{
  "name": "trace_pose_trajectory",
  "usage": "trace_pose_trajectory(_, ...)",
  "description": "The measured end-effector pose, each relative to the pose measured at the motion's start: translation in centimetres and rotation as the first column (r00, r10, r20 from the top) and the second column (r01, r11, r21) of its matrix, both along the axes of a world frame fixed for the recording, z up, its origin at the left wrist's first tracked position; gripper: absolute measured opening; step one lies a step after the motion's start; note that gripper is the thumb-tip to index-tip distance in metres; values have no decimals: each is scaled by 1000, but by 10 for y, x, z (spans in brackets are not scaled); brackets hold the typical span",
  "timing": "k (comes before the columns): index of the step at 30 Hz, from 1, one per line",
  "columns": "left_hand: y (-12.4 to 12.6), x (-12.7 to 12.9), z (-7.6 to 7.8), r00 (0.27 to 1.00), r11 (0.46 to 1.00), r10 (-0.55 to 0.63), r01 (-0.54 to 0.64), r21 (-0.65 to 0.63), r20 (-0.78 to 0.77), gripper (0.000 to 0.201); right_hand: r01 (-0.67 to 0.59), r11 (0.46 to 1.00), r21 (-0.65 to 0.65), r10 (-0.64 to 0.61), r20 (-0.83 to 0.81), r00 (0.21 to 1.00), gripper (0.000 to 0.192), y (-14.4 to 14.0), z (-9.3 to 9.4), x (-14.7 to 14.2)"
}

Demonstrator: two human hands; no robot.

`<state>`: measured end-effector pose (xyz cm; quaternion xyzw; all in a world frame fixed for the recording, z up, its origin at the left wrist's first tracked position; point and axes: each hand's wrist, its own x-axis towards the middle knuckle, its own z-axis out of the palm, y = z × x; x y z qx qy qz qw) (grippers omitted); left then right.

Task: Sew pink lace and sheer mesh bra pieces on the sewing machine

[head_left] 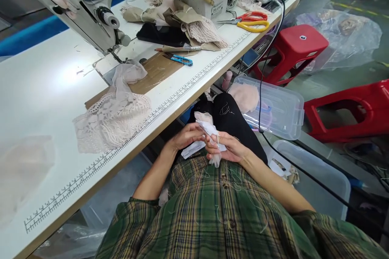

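Over my lap, my left hand (pixel 189 135) and my right hand (pixel 226 146) are closed on a small rolled bundle (pixel 206 127) with a white wrapping and a pale band around it. Sheer fabric hangs from its lower end, and a beige piece shows at its top. A flat white strip (pixel 193 149) lies below my left hand. On the table to the left, a cream lace piece with sheer fabric (pixel 112 123) lies under the needle of the sewing machine (pixel 114 18).
Blue thread snips (pixel 179 59), a pencil (pixel 179 48), a black phone (pixel 162 35), tied lace bundles (pixel 200 28) and red-and-yellow scissors (pixel 252 21) lie on the table. At right are red stools (pixel 300 40), clear plastic bins (pixel 285 109) and a hanging black cable (pixel 263 89).
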<state>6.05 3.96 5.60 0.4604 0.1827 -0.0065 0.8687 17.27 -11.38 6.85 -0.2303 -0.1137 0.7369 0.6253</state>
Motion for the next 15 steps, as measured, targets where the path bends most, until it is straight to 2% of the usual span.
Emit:
trace_pose_trajectory(2,-7,-1,-2,998,999,-34,33,-22,-52,30,-14,1000,9,14,1,1000,28,0,0,0)
trace_pose_trajectory(5,-14,1,6,997,1000,-28,28,-3,-71,35,0,1000,27,0,7,1000,31,1,1,-4)
trace_pose_trajectory(8,-17,7,20,992,995,98,-101,-25,-83,35,75,996,53,-76,27,997,30,6,4,-8)
trace_pose_trajectory(10,-17,9,28,969,966,240,-245,-85,-64,39,237,970,59,-241,70,968,30,12,7,-10)
trace_pose_trajectory(12,-15,8,33,944,940,326,-330,-86,-54,46,456,889,53,-457,188,869,33,18,8,-8)
trace_pose_trajectory(13,-14,6,34,942,943,330,-331,-15,-56,47,552,832,56,-541,297,787,34,19,8,-6)
trace_pose_trajectory(14,-13,4,34,947,945,314,-305,117,-66,48,621,780,75,-586,435,684,36,20,6,-3)
trace_pose_trajectory(15,-12,1,34,953,922,292,-256,291,-86,48,653,750,106,-580,579,573,36,19,4,0)
